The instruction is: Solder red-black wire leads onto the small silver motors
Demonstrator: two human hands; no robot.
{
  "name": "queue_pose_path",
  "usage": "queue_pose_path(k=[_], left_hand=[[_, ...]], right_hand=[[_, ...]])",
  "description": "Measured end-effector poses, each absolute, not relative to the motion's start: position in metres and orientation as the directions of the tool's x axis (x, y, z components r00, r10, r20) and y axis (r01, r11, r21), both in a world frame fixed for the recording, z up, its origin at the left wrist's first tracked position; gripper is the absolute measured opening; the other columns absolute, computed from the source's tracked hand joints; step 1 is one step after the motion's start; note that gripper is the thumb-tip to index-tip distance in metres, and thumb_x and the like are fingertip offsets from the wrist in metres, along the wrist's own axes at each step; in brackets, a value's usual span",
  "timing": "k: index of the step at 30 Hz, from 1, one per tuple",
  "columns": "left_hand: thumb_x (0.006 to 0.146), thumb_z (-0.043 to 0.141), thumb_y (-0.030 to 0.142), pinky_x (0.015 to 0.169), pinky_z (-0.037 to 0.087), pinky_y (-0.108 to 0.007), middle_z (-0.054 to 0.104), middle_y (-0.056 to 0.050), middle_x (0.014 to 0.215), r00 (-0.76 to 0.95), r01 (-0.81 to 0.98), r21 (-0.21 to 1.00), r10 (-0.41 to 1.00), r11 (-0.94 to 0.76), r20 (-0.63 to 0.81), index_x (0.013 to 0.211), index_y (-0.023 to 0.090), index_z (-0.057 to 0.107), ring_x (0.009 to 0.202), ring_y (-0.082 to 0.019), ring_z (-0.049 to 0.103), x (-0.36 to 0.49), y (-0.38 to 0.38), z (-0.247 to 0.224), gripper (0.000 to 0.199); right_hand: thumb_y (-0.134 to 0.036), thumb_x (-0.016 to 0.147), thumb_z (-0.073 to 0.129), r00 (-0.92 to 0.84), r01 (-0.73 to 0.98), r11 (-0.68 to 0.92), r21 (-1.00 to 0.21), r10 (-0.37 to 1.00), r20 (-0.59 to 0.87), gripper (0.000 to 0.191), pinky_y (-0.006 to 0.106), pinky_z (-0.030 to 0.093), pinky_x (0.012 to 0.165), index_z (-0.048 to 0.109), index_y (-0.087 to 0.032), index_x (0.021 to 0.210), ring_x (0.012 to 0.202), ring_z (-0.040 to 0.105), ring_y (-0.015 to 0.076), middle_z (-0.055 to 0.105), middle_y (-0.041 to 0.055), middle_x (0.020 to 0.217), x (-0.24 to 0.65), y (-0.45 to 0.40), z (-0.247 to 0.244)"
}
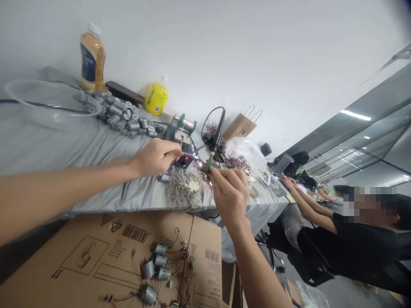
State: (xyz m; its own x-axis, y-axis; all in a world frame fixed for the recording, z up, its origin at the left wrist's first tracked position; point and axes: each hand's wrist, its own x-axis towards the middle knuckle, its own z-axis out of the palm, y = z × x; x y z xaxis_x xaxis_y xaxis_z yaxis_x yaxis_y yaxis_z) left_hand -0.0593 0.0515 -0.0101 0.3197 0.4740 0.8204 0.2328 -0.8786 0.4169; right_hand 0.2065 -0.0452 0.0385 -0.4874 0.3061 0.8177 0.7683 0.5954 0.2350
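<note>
My left hand [159,157] is closed, thumb and fingers pinching a slim grey metal tool [191,155] that points right. A small green circuit board [210,166] is pinched in my right hand [230,192]. The tool's tip reaches close to the board; contact cannot be made out. Just above the board, a black soldering iron [218,128] stands tip down in its holder. Behind the tool are a solder spool [188,124] with green ends and a dark box [183,161] with a red light. Small wired parts [184,188] lie heaped below my hands.
Bare motors [120,115] are piled by a clear plastic bowl [54,124]. Behind stand an orange bottle [92,57] and a yellow bottle [156,99]. Wired motors [160,261] lie on a cardboard box [86,239] below the table edge. A person [353,239] sits at right.
</note>
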Motion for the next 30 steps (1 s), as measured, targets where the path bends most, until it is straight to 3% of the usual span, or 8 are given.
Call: queue_pose_path(k=[4,8,11,17,22,30], left_hand=[[0.113,0.052,0.026,0.063,0.041,-0.030,0.063,-0.001,0.068,0.317,0.228,0.435,0.489,-0.871,0.813,0.076,0.018,0.064,0.062,-0.015,0.057,-0.059,0.052,-0.011,0.040],[0.112,0.052,0.025,0.063,0.042,-0.030,0.063,-0.001,0.068,0.316,0.222,0.438,0.490,-0.871,0.813,0.076,0.019,0.063,0.062,-0.015,0.057,-0.059,0.052,-0.012,0.039],[0.113,0.052,0.027,0.062,0.041,-0.030,0.063,-0.001,0.067,0.314,0.229,0.425,0.479,-0.876,0.820,0.074,0.019,0.062,0.060,-0.015,0.056,-0.060,0.053,-0.011,0.042],[0.113,0.053,0.025,0.063,0.041,-0.029,0.063,0.000,0.067,0.312,0.223,0.420,0.473,-0.880,0.824,0.076,0.018,0.064,0.062,-0.014,0.057,-0.058,0.053,-0.012,0.039],[0.110,0.055,0.022,0.063,0.043,-0.028,0.064,0.000,0.067,0.299,0.210,0.425,0.472,-0.881,0.830,0.076,0.018,0.065,0.061,-0.013,0.059,-0.059,0.052,-0.011,0.036],[0.112,0.053,0.028,0.059,0.042,-0.030,0.064,0.000,0.064,0.280,0.194,0.429,0.469,-0.882,0.837,0.074,0.020,0.064,0.058,-0.016,0.059,-0.057,0.051,-0.008,0.041]], right_hand=[[-0.007,0.101,0.079,-0.530,0.752,0.611,0.247,0.338,0.778,0.034,0.038,0.063,0.079,0.085,-0.029,0.126,0.089,0.070,0.0212,0.083,0.0032,0.096,0.212,-0.062,0.045],[-0.006,0.100,0.079,-0.447,0.787,0.564,0.249,0.245,0.860,0.047,0.043,0.061,0.083,0.083,-0.037,0.135,0.093,0.072,0.0227,0.085,0.0027,0.102,0.218,-0.053,0.051],[-0.007,0.101,0.078,-0.451,0.778,0.573,0.258,0.224,0.864,0.042,0.041,0.062,0.082,0.083,-0.035,0.132,0.094,0.072,0.0221,0.086,0.0027,0.103,0.214,-0.040,0.046],[-0.007,0.102,0.077,-0.535,0.737,0.632,0.240,0.328,0.779,0.034,0.040,0.067,0.083,0.086,-0.029,0.126,0.096,0.076,0.0223,0.087,0.0043,0.105,0.211,-0.054,0.042],[-0.006,0.103,0.075,-0.463,0.768,0.607,0.206,0.304,0.832,0.035,0.042,0.069,0.089,0.086,-0.027,0.128,0.100,0.080,0.0230,0.088,0.0070,0.113,0.214,-0.052,0.050],[-0.011,0.104,0.074,-0.507,0.752,0.629,0.197,0.360,0.783,0.026,0.038,0.070,0.081,0.089,-0.026,0.118,0.090,0.081,0.0210,0.088,0.0066,0.104,0.209,-0.046,0.042]])
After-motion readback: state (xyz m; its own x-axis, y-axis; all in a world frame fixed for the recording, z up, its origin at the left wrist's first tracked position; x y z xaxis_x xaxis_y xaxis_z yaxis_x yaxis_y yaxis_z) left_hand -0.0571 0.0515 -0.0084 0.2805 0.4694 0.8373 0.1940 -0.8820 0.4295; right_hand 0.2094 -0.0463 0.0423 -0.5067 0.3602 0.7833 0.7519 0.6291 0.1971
